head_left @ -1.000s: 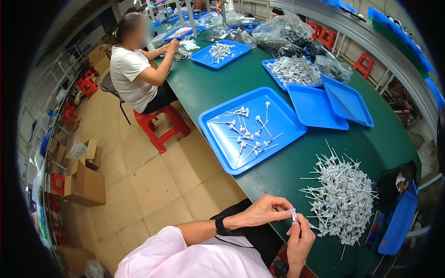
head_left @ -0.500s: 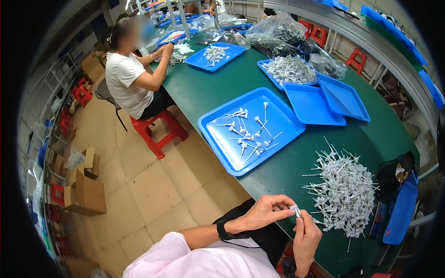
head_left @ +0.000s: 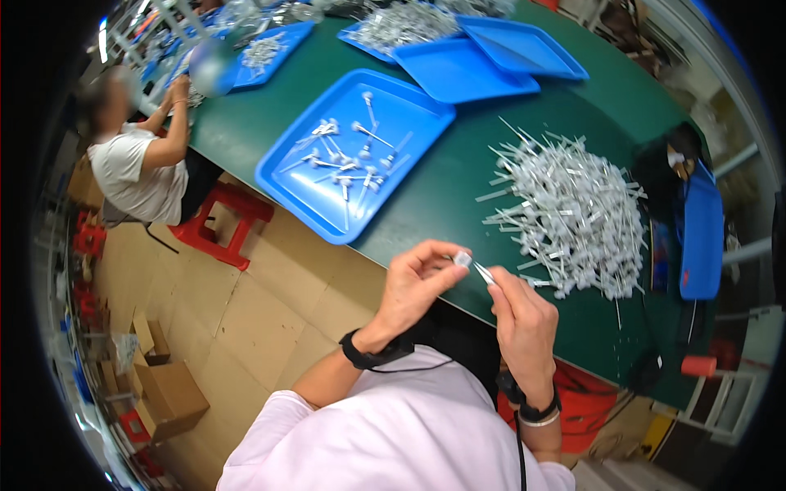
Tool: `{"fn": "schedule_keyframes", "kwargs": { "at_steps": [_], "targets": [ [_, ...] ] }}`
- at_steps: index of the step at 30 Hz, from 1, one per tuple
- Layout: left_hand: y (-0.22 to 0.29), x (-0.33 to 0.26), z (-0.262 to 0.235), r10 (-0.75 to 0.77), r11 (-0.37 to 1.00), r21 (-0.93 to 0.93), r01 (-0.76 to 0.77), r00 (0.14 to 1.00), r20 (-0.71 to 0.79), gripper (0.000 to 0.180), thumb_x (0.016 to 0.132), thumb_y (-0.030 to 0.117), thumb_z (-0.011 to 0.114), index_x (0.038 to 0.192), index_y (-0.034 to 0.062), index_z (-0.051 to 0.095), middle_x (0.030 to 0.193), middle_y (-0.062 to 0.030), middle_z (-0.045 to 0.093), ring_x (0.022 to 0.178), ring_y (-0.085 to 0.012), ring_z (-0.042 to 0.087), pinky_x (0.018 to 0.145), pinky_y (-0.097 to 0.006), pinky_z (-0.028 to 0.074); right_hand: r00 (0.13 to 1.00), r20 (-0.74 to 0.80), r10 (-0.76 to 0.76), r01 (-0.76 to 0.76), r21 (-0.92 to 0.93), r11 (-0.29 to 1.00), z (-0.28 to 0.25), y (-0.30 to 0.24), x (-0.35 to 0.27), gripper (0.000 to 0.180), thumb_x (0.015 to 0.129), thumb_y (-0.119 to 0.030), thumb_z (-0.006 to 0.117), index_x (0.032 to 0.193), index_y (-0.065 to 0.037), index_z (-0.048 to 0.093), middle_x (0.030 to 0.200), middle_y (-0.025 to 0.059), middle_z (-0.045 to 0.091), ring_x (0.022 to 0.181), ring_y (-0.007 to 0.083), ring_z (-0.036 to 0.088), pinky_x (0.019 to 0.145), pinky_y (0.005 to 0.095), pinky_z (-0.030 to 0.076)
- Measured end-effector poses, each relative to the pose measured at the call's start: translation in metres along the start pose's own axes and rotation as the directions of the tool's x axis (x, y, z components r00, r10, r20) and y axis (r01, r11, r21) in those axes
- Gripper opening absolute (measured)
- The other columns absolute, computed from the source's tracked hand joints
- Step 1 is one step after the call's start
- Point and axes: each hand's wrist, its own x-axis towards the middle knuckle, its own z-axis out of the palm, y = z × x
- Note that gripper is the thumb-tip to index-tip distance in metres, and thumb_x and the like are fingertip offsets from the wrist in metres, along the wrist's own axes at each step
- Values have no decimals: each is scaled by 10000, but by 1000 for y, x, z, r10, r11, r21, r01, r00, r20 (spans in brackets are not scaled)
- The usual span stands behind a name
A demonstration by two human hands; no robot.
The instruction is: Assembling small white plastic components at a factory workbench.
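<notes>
My left hand (head_left: 417,282) pinches a small white plastic cap-like part (head_left: 463,259) between thumb and fingertips. Close beside it, my right hand (head_left: 524,323) is closed on a slim, pointed silvery tool (head_left: 485,273) that looks like tweezers, its tip directed at the white part. Whether tip and part touch is hard to tell. To the right of my hands lies a large heap of white pump heads with thin tubes (head_left: 577,217). A blue tray (head_left: 286,200) beyond my left hand carries several more of these pump heads (head_left: 364,151).
Empty-looking blue trays (head_left: 467,69) overlap at the far side, near a heaped tray of parts (head_left: 409,24). Another blue tray (head_left: 702,237) stands at the right edge. A co-worker (head_left: 143,159) sits on a red stool (head_left: 221,221) at the left. Cardboard boxes (head_left: 168,393) sit on the floor.
My view has shifted, so the table contents appear higher and further left. The pointed tool in my right hand now shows clearly, with its tip apart from my left fingers.
</notes>
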Motion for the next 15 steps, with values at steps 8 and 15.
{"fn": "schedule_keyframes", "kwargs": {
  "at_steps": [8,15],
  "targets": [
    [-4,6,11,44,999,-19,-44,999,9,239,897,29,663,1121,-32,610,1179,-118,651,953,-114,645,804,-231,529,1000,-18,7,-10,-120,993,3,6,0,162,904,-153,631,1058,-113,601,711,94,560,563,305,595,488,405,442],
    [-9,3,12,73,997,6,-73,997,-8,235,881,-6,674,1104,-40,607,1186,-119,639,995,-129,644,866,-238,525,1000,-10,13,-14,-110,994,7,6,-1,162,916,-152,617,1068,-103,591,710,102,572,555,316,599,478,413,447]
  ]
}}
